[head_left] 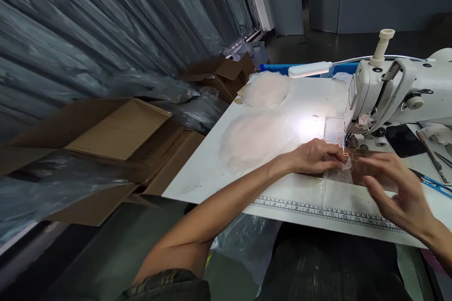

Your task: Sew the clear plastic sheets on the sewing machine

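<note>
Just in front of the needle area of a white sewing machine [365, 89], my left hand [316, 156] rests on the table with thumb and fingers pinched together. A small sheer whitish piece [348, 164] sticks out at its fingertips; its kind is hard to make out. Beneath lies a brown strip [358, 174], flat on the white tabletop. My right hand [397, 186] hovers over the strip's right part, fingers apart and nothing visible between them. Small red marks show beside the presser foot.
Two pale pink heaps of sheer material [257, 138] lie on the white table [197, 183]. A printed ruler [328, 211] runs along the front edge. Blue-handled snips [432, 183] and a black phone-like slab [406, 140] are at right. Open cardboard boxes [120, 127] stand left.
</note>
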Available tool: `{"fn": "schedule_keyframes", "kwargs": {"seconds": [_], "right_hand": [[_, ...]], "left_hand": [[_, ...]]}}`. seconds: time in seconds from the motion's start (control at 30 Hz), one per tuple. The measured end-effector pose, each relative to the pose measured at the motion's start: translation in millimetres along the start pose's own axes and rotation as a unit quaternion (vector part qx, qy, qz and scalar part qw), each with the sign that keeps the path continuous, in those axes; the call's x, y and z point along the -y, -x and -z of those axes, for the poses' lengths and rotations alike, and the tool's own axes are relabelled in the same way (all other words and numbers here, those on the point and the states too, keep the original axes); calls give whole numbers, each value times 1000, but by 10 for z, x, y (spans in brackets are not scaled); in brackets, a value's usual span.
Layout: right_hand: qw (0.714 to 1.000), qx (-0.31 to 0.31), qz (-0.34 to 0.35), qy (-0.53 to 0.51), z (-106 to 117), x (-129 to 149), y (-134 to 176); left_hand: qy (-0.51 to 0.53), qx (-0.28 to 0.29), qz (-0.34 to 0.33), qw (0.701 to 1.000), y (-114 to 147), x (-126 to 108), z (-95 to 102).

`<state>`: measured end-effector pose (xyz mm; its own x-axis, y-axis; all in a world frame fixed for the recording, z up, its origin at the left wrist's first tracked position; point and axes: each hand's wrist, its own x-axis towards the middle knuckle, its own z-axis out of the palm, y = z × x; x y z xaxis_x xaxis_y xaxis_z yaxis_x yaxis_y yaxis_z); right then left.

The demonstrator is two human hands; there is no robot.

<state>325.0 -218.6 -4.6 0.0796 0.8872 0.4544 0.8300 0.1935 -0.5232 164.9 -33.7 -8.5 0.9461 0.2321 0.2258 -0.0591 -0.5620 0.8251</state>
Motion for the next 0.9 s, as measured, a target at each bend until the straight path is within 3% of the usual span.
{"fn": "schedule_keyframes", "kwargs": {"seconds": [0.2,0.3,0.37,0.47,0.53,0.57,0.63,0.73,0.8,0.9], "right_hand": [[975,152,-66,-147,-187,-132,-266],[964,178,-75,-182,-156,-146,-241],[954,188,-118,-204,-140,-150,-201],[909,226,-218,-273,-166,-151,-198],[884,253,-266,-289,-213,-130,-245],[887,266,-274,-260,-241,-110,-275],[918,271,-265,-114,-303,-63,-322],[954,204,-169,140,-402,-29,-325],[962,147,-84,213,-460,-64,-289],[968,94,-5,231,-511,-177,-231]], "left_hand": [[-22,41,1,999,22,-38,-22],[-33,50,17,998,68,-29,31],[2,37,53,998,92,-24,81],[26,19,126,992,47,-13,156],[-35,32,135,990,-68,14,198],[-86,47,122,988,-149,39,216],[-205,99,82,970,-338,118,247],[-312,137,39,939,-597,297,295],[-338,121,2,933,-684,418,332],[-404,39,-48,913,-619,507,363]]}}
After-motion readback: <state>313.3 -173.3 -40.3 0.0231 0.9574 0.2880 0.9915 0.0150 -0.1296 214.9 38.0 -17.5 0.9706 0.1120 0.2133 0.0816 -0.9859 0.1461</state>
